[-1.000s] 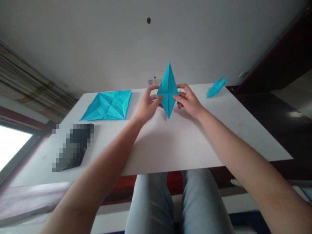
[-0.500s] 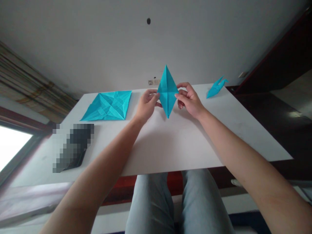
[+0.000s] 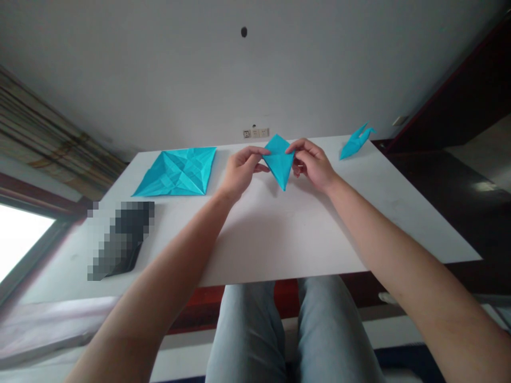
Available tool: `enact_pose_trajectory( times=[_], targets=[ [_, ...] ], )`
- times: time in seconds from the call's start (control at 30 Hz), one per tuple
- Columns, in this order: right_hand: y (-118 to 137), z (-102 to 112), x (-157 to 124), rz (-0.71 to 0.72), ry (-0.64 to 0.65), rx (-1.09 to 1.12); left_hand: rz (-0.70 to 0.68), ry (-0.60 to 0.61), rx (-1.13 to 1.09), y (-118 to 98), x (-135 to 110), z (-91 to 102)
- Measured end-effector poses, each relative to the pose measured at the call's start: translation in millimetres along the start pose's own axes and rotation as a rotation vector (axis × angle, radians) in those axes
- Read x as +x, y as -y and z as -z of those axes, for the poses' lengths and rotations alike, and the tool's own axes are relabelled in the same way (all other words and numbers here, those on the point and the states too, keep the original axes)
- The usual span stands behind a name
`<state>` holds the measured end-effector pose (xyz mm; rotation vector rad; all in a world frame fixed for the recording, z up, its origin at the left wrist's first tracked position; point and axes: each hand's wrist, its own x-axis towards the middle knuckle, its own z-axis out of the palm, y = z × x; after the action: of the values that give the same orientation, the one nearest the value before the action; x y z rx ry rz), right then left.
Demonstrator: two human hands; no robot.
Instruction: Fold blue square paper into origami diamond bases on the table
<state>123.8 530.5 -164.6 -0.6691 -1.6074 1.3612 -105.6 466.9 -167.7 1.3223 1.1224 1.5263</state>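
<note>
I hold a folded blue paper kite shape [image 3: 279, 162] above the far middle of the white table [image 3: 279, 234]. My left hand [image 3: 239, 173] pinches its left corner and my right hand [image 3: 313, 165] pinches its right corner. The paper's lower point aims down toward the table, and its top lies tilted back, so it looks short. Both hands have their fingers closed on the paper.
A creased, flattened blue paper square [image 3: 178, 171] lies at the far left of the table. A small folded blue paper figure [image 3: 355, 142] stands at the far right corner. A dark pixelated object [image 3: 120, 239] lies near the left edge. My knees show under the table's front edge.
The blue paper stood upright with its tip high; now it is tilted back and lowered toward the table. Both hands kept their pinch and shifted slightly.
</note>
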Motion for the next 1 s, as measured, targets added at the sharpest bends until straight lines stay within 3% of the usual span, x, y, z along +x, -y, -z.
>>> enact_pose_trajectory(
  times=[0.4,0.73,1.0],
  targets=[
    [-10.0,4.1,5.1,0.075,0.063,-0.036,-0.050,0.014,0.063,5.0,-1.2,4.1],
    [-15.7,3.1,5.3,0.105,0.038,-0.175,-0.060,0.080,0.038,8.1,-2.8,3.9],
    [-11.4,0.8,2.4,0.091,0.094,-0.095,-0.126,-0.057,0.121,20.6,0.9,5.2]
  ],
)
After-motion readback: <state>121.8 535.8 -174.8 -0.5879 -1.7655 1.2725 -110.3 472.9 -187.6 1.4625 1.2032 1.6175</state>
